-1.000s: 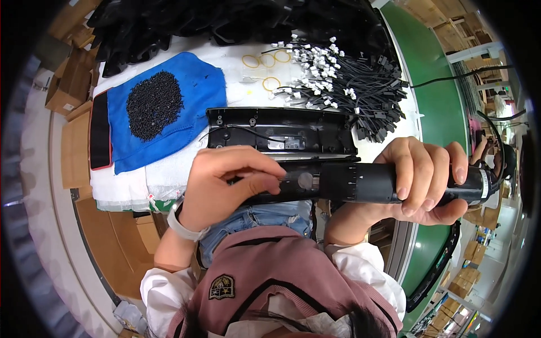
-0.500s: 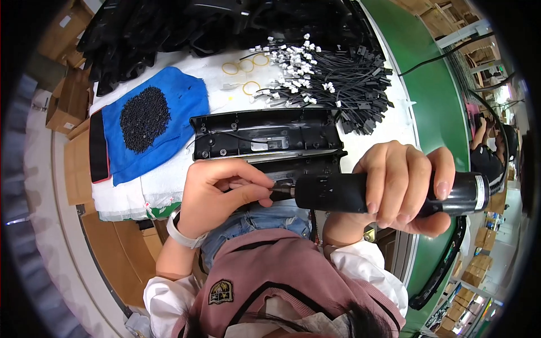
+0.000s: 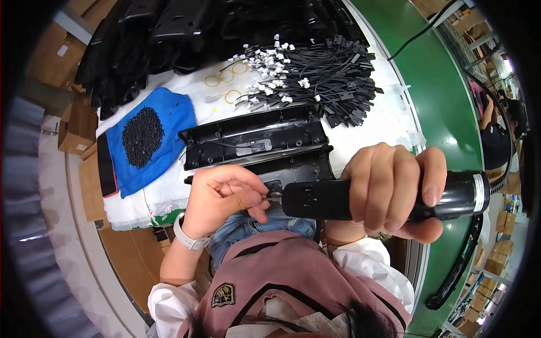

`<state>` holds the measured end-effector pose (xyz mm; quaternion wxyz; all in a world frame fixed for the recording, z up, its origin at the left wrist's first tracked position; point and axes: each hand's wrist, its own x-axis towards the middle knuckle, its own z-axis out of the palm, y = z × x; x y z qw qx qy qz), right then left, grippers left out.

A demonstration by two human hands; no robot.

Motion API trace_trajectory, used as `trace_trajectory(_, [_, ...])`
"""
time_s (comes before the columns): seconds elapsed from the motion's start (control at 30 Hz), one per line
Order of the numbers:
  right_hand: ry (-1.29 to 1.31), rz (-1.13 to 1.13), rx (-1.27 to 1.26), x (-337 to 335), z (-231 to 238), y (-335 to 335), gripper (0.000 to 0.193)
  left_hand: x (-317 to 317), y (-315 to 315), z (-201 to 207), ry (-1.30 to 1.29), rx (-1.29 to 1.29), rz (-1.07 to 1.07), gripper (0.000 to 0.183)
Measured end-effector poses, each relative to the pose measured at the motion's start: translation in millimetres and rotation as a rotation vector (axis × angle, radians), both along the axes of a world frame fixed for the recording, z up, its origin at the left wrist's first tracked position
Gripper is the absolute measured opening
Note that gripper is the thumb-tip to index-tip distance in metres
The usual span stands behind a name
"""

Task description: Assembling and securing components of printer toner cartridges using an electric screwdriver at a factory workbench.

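Note:
My right hand [image 3: 389,191] is wrapped around a black electric screwdriver [image 3: 315,200], held level with its bit pointing left. My left hand [image 3: 222,200] pinches thumb and fingers together at the bit's tip. Whatever is between those fingertips is too small or hidden to make out. Beneath the tool and my hands lies a long black plastic housing [image 3: 301,167], partly covered. Just beyond it, a second open black housing [image 3: 287,125] shows screw posts and a thin cable inside. A heap of small black screws [image 3: 143,138] rests on a blue cloth [image 3: 180,115] to the left.
Many black cables with white connectors [image 3: 332,73] are piled at the back right. Black plastic parts [image 3: 186,28] stack along the far edge. Yellow rings [image 3: 226,75] lie on the white table cover [image 3: 203,93]. A green surface [image 3: 434,84] runs along the right. A person [image 3: 499,138] is farther off.
The view has shifted a little, moving the table items left. The screwdriver has come slightly left, and my left fingers have curled, leaving more of the metal bit showing.

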<state>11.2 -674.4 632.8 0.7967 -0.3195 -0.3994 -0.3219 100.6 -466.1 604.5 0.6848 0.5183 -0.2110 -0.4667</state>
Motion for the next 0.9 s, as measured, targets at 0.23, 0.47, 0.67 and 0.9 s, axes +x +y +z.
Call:
trace_trajectory(0.23, [-0.065, -0.024, 0.143, -25, -4, -23, 0.027, 27, -93, 32, -0.521, -0.006, 0.159, 0.021])
trace_trajectory(0.47, [-0.053, -0.156, 0.015, -67, -10, -38, 0.029, 89, -254, -1, -1.389, 0.036, 0.274, 0.019])
trace_trajectory(0.67, [0.087, -0.286, 0.024, -100, -27, -59, 0.032, 88, -291, 0, -1.696, 0.421, 0.168, 0.029])
trace_trajectory(0.9, [0.035, -0.227, 0.176, -105, -38, -72, 0.029, 60, -237, 66, -1.466, -0.215, 0.366, 0.012])
